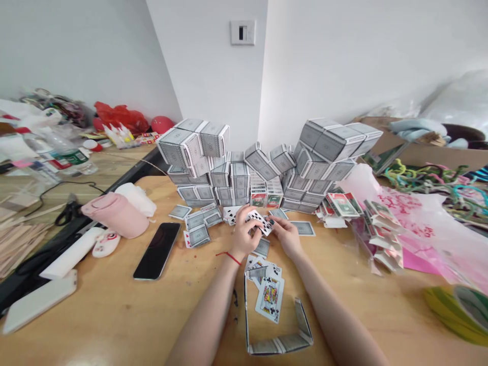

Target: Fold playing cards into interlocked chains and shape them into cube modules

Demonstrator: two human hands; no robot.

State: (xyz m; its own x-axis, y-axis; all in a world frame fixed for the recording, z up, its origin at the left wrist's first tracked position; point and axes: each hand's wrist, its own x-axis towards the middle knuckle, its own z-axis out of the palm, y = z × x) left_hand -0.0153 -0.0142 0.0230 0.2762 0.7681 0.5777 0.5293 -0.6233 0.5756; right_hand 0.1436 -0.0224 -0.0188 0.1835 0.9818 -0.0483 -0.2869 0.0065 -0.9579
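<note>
My left hand [244,231] and my right hand [285,235] meet over the middle of the wooden table [152,310]. Both are closed on one playing card [260,221] with black pips, held face up between them. A red string circles my left wrist. Just below the hands lie loose face-up cards [269,292], one a court card. A strip of joined cards [280,343] stands bent into an open frame near me. Behind the hands rises a big pile of cubes made from grey-backed cards [236,162].
A black phone [157,250] lies face up at left, beside a pink pouch [116,214] and white objects. Loose cards [198,226] lie before the pile. Card packs [343,203] and pink plastic wrapping [419,223] crowd the right. Pipe cleaners and a cardboard box [419,152] sit behind.
</note>
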